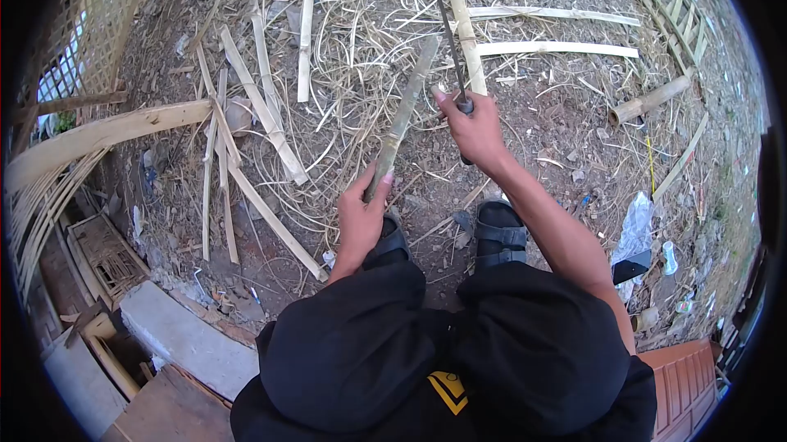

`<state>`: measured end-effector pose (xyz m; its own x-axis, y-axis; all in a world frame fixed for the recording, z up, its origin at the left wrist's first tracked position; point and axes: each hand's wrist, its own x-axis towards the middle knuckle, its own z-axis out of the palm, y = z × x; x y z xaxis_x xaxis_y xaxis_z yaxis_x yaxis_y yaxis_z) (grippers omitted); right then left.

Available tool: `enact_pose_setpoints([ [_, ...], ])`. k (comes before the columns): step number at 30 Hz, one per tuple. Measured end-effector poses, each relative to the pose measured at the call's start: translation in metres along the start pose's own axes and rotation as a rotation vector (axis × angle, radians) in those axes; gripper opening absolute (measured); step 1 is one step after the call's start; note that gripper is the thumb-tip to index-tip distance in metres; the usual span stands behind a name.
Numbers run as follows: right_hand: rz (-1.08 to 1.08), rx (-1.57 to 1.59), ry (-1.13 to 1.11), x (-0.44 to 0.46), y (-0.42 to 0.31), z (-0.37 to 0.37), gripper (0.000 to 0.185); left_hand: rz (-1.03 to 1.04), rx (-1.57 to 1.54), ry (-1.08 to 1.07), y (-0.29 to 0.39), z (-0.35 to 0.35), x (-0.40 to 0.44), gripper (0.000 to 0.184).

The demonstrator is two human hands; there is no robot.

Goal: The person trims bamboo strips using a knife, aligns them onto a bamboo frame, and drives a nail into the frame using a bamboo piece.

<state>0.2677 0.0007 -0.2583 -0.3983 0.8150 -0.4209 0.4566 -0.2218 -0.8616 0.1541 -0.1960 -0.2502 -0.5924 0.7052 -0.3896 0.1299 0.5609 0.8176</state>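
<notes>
My left hand is closed around the lower end of a greenish bamboo strip, which slants up and away from me. In my right hand is the dark handle of a long knife. Its thin blade points away from me and shows almost edge-on. The blade lies to the right of the strip, with a gap between them. Beyond my right hand, a pale bamboo pole lies on the ground, close to the blade in this view.
Pale bamboo slats extend right from the pole. Several loose strips lie at left among curly shavings. A short bamboo tube, a clear plastic bag and a grey slab are around me. My sandalled feet stand in front.
</notes>
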Motion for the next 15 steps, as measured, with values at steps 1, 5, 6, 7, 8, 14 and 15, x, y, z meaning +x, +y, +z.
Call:
enact_pose_setpoints([
  [1,-0.081,-0.034,0.035,-0.005,-0.005,0.000,0.041,-0.002,0.001,0.006,-0.002,0.000,0.002,0.043],
  [5,-0.227,-0.122,0.133,-0.024,-0.020,0.006,0.036,-0.097,-0.047,-0.022,-0.005,0.001,0.011,0.045],
  [6,-0.304,-0.172,0.153,-0.028,-0.018,0.008,0.030,-0.096,-0.055,-0.020,-0.002,0.001,0.013,0.045],
  [7,-0.308,-0.175,0.150,-0.032,-0.020,0.010,0.030,-0.095,-0.063,-0.019,0.000,0.002,0.015,0.045],
  [8,-0.387,-0.156,0.182,-0.037,-0.024,0.014,0.027,-0.088,-0.066,0.002,0.003,0.002,0.015,0.045],
  [14,-0.537,-0.180,0.173,-0.051,-0.027,0.016,0.010,-0.023,0.066,0.039,0.015,0.001,0.022,0.045],
  [15,-0.538,-0.197,0.185,-0.053,-0.027,0.017,0.013,0.003,0.094,0.044,0.017,0.001,0.022,0.046],
])
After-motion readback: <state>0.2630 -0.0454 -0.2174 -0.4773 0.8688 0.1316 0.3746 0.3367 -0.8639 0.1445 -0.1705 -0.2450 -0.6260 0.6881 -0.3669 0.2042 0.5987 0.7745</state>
